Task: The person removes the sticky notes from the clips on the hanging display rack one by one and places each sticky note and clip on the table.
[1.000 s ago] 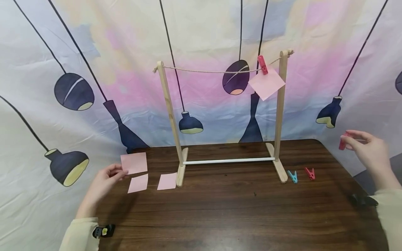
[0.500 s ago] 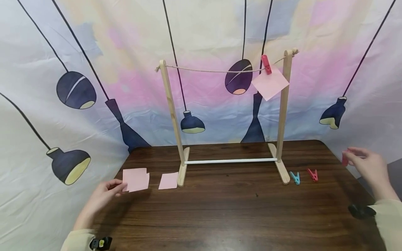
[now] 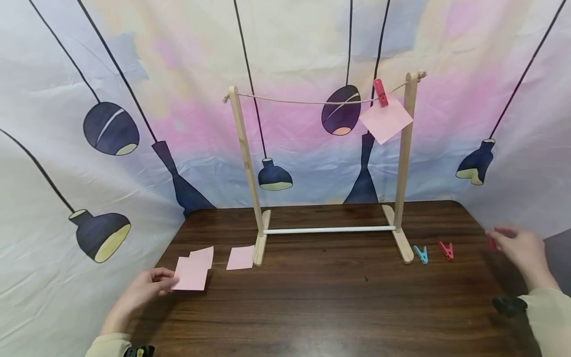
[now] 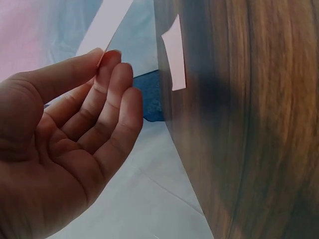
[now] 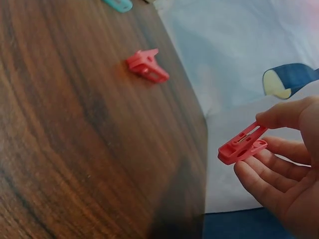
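Observation:
My left hand pinches a pink paper square by its edge between thumb and forefinger, above the table's left side. In the left wrist view the held paper is seen nearly edge-on. Behind it lies a second pink square, partly covered in the head view. A third pink square rests beside the rack's left foot. At the right, my right hand holds a red clothespin between thumb and fingers, over the table's edge. Another red clothespin and a blue one lie on the table.
A wooden rack with a white crossbar stands at the back, a string tied between its posts. From the string's right end hangs a pink square under a red clothespin. A printed cloth backdrop closes off the rear.
My left hand has drawn the held paper down and slightly toward me, across the square lying behind it. My right hand has lowered with the clothespin. The head view has shifted slightly.

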Available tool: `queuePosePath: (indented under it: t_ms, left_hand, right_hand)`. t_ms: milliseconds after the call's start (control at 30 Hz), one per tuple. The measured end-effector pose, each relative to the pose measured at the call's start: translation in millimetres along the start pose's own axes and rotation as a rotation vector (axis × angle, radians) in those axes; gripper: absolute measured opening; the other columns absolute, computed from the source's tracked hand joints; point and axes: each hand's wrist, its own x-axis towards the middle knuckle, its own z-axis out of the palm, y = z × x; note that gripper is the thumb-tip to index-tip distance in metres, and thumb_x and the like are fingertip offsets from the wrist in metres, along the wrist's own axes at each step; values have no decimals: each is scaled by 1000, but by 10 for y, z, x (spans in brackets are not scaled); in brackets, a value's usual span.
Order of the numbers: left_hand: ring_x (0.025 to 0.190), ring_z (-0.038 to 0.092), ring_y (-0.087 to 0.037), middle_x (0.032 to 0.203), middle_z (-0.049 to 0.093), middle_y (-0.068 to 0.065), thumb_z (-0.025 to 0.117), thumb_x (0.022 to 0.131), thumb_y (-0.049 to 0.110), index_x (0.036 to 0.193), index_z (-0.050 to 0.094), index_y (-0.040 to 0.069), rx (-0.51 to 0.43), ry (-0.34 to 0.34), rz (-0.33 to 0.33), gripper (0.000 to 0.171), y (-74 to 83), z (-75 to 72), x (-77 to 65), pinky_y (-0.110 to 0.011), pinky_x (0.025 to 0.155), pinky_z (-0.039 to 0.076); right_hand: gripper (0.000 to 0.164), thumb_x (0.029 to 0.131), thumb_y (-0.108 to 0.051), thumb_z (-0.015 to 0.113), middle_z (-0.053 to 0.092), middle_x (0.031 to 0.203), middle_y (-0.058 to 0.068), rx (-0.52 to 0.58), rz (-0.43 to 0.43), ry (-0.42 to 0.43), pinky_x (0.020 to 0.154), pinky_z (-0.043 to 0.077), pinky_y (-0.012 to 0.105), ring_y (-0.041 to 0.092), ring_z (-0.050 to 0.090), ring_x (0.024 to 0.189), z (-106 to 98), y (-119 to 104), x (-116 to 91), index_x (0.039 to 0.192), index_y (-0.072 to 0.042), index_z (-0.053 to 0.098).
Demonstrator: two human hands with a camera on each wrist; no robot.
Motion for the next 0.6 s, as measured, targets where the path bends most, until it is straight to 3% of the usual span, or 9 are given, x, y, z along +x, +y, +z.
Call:
queuePosePath:
  t_ms: [167, 500, 600]
  left_hand:
    - [83, 65, -23, 92, 68, -11, 65, 97, 11, 106, 62, -12, -34, -19, -53, 24, -46, 10, -6, -34, 73, 57]
    - [72, 61, -18, 76, 63, -3, 68, 94, 10, 93, 64, -7, 16, -72, -112, 17, -132, -12, -27, -31, 64, 53]
    - [70, 60, -17, 72, 63, -2, 69, 93, 9, 90, 64, -5, 41, -74, -119, 16, -159, -5, -36, -30, 62, 52]
  right_hand:
    - [56, 101, -33, 56, 69, 87, 29, -31, -13, -23, 92, 37, 68, 57, 53, 103, 46, 100, 39, 123, 19, 53]
    - [51, 100, -26, 60, 65, 75, 22, -71, 43, -88, 81, 44, 64, 51, 58, 89, 153, 138, 95, 117, 22, 53]
    - [50, 99, -24, 60, 64, 82, 29, -78, 58, -104, 79, 45, 63, 52, 57, 90, 171, 139, 106, 115, 22, 54]
